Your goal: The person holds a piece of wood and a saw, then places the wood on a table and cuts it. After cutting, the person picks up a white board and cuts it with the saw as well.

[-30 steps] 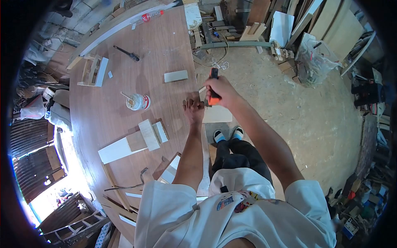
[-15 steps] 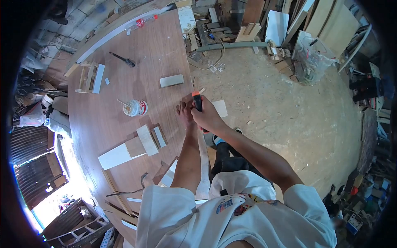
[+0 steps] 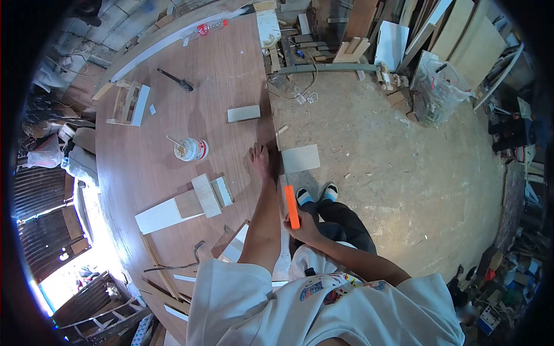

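Lying on the wooden tabletop (image 3: 225, 69) near its right edge, my left hand (image 3: 262, 160) has its fingers stretched out and apart, with nothing visible in it. My right hand (image 3: 304, 228) is closed around an orange hand tool (image 3: 292, 207), held just off the table edge in front of my body. Its long orange side faces up; its exact kind I cannot make out. A pale rectangular block (image 3: 243, 113) lies beyond my left hand. Left of that hand stands an open white tub (image 3: 192, 149) with a stick in it.
A joined wooden piece (image 3: 206, 195) and a bent metal bar (image 3: 173, 267) lie on the near left of the table. Farther off are a black tool (image 3: 175, 79), a small wooden frame (image 3: 128, 104) and a bottle (image 3: 211, 27). A pale board (image 3: 301, 158) lies on the floor.
My right hand has pulled back toward my body with the tool, away from beside my left hand. The tool now shows its orange side. My left hand stays at the table edge.
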A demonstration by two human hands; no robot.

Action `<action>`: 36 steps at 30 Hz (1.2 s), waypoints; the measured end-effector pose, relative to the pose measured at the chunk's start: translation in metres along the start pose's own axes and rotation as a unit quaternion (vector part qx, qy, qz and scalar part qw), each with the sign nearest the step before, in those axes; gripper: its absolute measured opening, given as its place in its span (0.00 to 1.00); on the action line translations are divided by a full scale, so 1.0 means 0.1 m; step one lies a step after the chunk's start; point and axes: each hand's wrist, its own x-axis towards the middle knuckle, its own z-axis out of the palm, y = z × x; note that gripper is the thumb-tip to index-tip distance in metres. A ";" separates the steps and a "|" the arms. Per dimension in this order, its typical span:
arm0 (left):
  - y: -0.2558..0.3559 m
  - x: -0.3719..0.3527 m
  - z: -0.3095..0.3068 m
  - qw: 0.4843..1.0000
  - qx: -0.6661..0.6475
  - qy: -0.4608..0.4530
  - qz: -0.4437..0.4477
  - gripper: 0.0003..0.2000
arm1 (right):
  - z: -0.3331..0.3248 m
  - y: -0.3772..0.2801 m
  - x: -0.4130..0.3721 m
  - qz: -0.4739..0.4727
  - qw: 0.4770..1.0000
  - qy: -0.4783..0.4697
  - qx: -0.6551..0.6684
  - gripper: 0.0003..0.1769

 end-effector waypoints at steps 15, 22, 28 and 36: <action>0.07 0.04 -0.10 0.995 -0.022 -0.087 -0.042 0.12 | -0.27 -0.84 0.18 0.072 0.989 -0.078 0.102 0.09; 0.14 0.09 -0.16 0.996 -0.038 -0.059 -0.056 0.08 | -0.59 -1.27 0.49 0.101 0.987 0.011 0.126 0.11; 0.16 0.10 -0.15 0.995 -0.044 -0.050 -0.069 0.05 | -0.63 -1.34 0.59 0.019 0.996 0.028 0.084 0.09; 0.17 0.11 -0.15 0.998 -0.034 -0.024 -0.052 0.04 | -0.60 -1.39 0.42 0.080 0.985 0.050 0.142 0.10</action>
